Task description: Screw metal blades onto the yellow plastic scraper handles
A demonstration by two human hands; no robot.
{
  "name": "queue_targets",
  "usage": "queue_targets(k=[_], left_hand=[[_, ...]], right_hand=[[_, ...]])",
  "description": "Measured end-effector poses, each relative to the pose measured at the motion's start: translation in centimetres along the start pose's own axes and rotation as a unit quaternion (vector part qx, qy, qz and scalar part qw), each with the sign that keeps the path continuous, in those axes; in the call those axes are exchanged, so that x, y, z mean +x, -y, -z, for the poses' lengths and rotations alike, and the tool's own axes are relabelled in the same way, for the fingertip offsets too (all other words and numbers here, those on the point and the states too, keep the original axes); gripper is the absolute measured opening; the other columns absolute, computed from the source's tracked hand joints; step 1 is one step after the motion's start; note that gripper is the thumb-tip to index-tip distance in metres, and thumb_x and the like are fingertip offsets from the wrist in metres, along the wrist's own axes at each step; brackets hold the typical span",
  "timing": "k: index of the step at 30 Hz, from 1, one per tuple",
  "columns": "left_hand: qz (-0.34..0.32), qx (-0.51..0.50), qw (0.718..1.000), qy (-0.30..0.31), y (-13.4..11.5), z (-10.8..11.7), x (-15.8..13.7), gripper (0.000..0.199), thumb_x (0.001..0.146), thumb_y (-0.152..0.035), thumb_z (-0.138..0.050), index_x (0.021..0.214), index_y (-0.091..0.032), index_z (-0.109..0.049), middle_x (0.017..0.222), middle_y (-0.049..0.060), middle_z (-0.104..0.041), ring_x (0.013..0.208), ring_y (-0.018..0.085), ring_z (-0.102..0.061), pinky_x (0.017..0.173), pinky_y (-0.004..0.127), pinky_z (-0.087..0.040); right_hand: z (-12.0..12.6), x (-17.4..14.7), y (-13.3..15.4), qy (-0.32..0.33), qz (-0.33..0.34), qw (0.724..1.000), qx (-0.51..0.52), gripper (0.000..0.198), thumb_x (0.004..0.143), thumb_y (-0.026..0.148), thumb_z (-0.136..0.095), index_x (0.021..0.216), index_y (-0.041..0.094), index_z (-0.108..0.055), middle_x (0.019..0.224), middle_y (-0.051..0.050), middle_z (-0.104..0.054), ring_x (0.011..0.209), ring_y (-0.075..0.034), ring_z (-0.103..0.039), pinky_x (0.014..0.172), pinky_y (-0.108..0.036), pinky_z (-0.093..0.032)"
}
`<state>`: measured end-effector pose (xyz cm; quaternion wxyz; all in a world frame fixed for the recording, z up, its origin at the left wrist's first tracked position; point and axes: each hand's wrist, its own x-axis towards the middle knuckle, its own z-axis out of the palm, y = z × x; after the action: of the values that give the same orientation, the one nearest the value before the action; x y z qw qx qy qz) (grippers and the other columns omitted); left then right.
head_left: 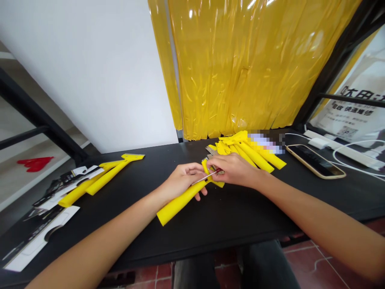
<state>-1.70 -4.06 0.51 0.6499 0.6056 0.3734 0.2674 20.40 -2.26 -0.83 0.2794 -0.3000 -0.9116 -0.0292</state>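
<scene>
A yellow scraper [180, 202] lies slantwise in my left hand [186, 178], its round handle pointing toward the table's front edge. The fingers of that hand are closed around it near the head. Pinched in my right hand [233, 168] is a small screwdriver [217, 171] with a red handle. Its thin metal shaft runs left across the scraper, close to my left thumb. My fingers partly cover the scraper's head, so I cannot tell whether the tip touches it. Right behind my right hand is a pile of yellow scrapers [255, 154].
At the left lie more yellow scrapers [106, 176] and black-and-white cardboard sleeves [45, 237]. A phone [315, 161] rests at the right beside white cables and a power strip [343, 147]. Yellow plastic sheeting [240, 72] and a white panel [99, 72] stand behind the black table [240, 224].
</scene>
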Motion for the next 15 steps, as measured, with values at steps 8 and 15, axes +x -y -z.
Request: queue_targets(k=[8, 15], left_hand=[[0.05, -0.004, 0.996, 0.069, -0.7, 1.5, 0.2, 0.03, 0.081, -0.035, -0.076, 0.101, -0.014, -0.067, 0.068, 0.004, -0.069, 0.058, 0.017, -0.068, 0.048, 0.023, -0.053], [0.024, -0.025, 0.999, 0.004, -0.4, 1.5, 0.4, 0.033, 0.078, -0.034, -0.08, 0.1, -0.013, -0.066, 0.071, 0.006, -0.069, 0.062, 0.02, -0.07, 0.048, 0.026, -0.054]], right_hand=[[-0.3, -0.2, -0.1, 0.005, 0.019, 1.0, -0.013, 0.01, 0.085, 0.02, -0.062, 0.095, 0.021, -0.064, 0.081, 0.0, -0.067, 0.066, -0.013, -0.056, 0.063, -0.025, -0.038], [-1.7, 0.2, 0.6, -0.099, -0.065, 0.987, 0.106, 0.009, 0.089, 0.026, -0.065, 0.093, 0.021, -0.071, 0.073, 0.001, -0.067, 0.062, -0.011, -0.055, 0.06, -0.024, -0.04]])
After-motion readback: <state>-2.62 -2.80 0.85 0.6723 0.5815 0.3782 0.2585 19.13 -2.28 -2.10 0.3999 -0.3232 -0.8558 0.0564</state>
